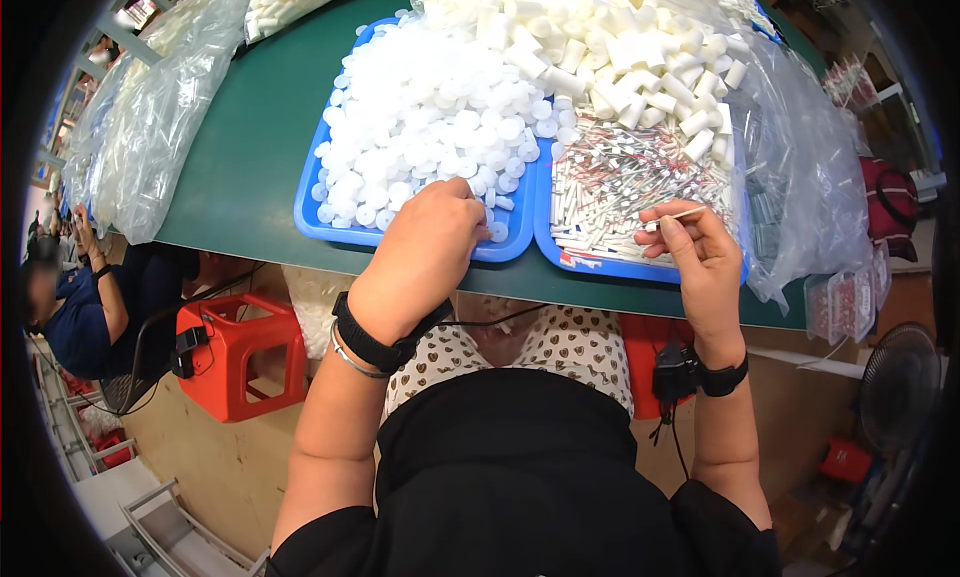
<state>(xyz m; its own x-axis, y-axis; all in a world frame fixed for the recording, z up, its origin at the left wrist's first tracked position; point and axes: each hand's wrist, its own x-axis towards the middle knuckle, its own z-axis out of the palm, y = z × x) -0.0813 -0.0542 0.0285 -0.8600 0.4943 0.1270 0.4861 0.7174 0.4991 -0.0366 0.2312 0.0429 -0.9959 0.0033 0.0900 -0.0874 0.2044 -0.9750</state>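
Observation:
My left hand (432,235) reaches over the near edge of a blue tray (310,202) heaped with translucent white plastic caps (430,107). Its fingers curl down at the caps, and the fingertips are mostly hidden behind the hand. Above the right part of a second blue tray (610,269), my right hand (700,252) pinches a thin white stick-like piece (688,214) between thumb and fingers. Below it lie many similar slim white pieces with thin red wires (640,182). White foam-like cylinders (600,47) are piled at the back of that tray.
Clear plastic bags lie at the table's left (165,127) and right (800,167) on the green tabletop (265,147). A clear box of small red parts (840,307) sits at the right edge. Below stand a red stool (240,352) and a fan (900,387). Another person (110,307) sits at left.

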